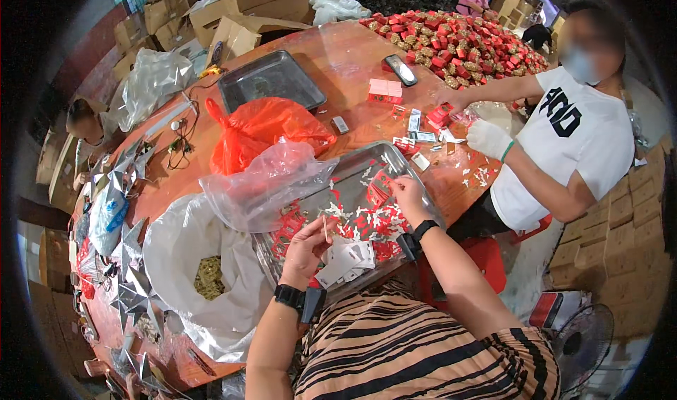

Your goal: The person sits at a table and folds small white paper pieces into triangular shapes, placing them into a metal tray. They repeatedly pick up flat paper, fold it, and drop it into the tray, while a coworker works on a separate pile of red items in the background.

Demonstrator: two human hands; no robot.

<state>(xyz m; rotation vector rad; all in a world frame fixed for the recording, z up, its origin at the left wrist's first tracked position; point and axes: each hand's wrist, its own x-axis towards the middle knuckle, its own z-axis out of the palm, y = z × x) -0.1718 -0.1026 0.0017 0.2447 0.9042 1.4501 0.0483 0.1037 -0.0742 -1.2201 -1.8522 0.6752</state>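
The left hand point(303, 250) pinches 1 thin pale piece point(326, 228); the right hand's fingers hold 1 red bundle point(379, 188) over the metal tray point(397, 160), perhaps so that loose scraps point(349, 223) stay collected there.

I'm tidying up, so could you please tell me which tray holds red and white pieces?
The near tray, by the person's striped top; the far tray, behind the red bag, shows none.

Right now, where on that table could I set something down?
Bare tabletop shows between the dark tray and the phone; a smaller patch lies left of the red bag. Crowded: the metal tray under the left hand and right hand, and around the co-worker's glove.
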